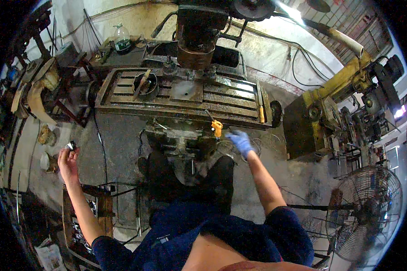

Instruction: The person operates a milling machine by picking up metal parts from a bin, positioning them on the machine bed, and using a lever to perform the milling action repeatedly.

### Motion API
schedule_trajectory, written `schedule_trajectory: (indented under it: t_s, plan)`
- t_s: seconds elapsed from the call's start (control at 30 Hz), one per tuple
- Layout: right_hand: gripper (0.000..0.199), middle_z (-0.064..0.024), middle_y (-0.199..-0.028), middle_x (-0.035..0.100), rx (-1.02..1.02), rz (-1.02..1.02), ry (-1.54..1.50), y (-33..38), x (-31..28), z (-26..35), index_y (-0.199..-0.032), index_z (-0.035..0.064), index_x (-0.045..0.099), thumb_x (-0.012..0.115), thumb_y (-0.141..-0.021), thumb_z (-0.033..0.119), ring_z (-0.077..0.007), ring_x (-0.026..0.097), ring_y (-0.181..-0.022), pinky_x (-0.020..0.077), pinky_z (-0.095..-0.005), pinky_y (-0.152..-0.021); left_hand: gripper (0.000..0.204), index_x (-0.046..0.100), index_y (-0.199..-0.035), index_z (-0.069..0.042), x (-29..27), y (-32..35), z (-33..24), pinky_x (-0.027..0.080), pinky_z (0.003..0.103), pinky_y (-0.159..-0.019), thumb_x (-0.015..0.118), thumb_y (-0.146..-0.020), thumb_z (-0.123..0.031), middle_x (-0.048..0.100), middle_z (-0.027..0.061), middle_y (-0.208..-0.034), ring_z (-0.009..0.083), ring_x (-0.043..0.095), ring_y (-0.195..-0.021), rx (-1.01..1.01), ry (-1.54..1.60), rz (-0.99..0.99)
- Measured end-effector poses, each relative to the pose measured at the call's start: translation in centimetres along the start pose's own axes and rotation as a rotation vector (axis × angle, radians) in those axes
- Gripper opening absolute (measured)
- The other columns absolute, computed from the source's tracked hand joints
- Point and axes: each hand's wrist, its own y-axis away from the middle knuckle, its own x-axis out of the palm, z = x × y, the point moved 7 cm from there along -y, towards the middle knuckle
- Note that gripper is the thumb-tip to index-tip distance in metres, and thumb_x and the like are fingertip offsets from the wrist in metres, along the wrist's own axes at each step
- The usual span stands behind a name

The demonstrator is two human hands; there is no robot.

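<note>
My bare left hand [68,166] is out to the left, its fingertips pinched round a small shiny metal part [71,145]. My right hand [241,142], in a blue glove, is in front of the machine table, fingers stretched to the left with nothing seen in them. Just left of those fingers, apart from them, an orange air blow gun [216,128] hangs at the table's front edge. Behind it stretches the slotted machine table [230,107], bearing a round pot [150,94] with a wooden-handled brush [143,83] across it.
The dark machine head [196,43] stands over the table. A yellow-handled tool [262,114] lies at the table's right end. A large fan [364,214] stands at right, a wooden crate [106,210] holding metal pieces below my left forearm. A plastic bottle [121,39] is behind.
</note>
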Motion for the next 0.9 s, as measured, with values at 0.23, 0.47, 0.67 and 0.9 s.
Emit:
schedule_trajectory:
  t_s: [0.23,0.47,0.67,0.9]
  plan:
    - [0.043,-0.0037,-0.070,0.056,0.283,-0.135,-0.220,-6.0,7.1,-8.9,-0.088,0.0008,0.059,0.071,-0.067,0.037,-0.0186,0.049,-0.060,0.0402,-0.0319,-0.056,0.004,0.048,-0.086,-0.003,0.5,-0.2,1.3,0.049,0.042,-0.080,0.049,-0.083,-0.002,0.055,0.0062,-0.081,0.0148,0.056,-0.067,-0.051,-0.107,-0.069]
    - [0.052,-0.0132,-0.085,0.060,-0.336,-0.488,-0.213,0.6,2.3,3.7,-0.102,-0.0032,0.052,0.073,-0.067,0.029,-0.0241,0.057,-0.077,0.0460,-0.0334,-0.072,0.010,0.049,-0.093,-0.002,-2.8,1.2,0.9,0.050,0.036,-0.070,0.049,-0.083,-0.003,0.058,0.0098,-0.088,0.0189,0.059,-0.074,-0.086,-0.139,-0.128]
    - [0.044,-0.0176,-0.087,0.062,-0.224,-0.076,0.865,2.0,1.9,14.1,-0.093,0.0052,0.059,0.056,-0.073,0.044,-0.0346,0.060,-0.081,0.0469,-0.0423,-0.072,0.013,0.049,-0.092,0.001,-1.1,0.6,3.9,0.050,0.036,-0.070,0.052,-0.081,-0.004,0.058,0.0108,-0.088,0.0229,0.060,-0.077,-0.121,-0.155,-0.009]
    - [0.031,-0.0133,-0.090,0.064,-0.115,0.000,1.065,-4.6,4.8,18.7,-0.087,0.0071,0.066,0.051,-0.071,0.029,-0.0290,0.062,-0.083,0.0492,-0.0374,-0.070,0.009,0.050,-0.086,0.000,6.1,0.9,5.7,0.050,0.037,-0.070,0.053,-0.078,-0.001,0.057,0.0116,-0.082,0.0230,0.058,-0.067,-0.160,-0.134,0.106]
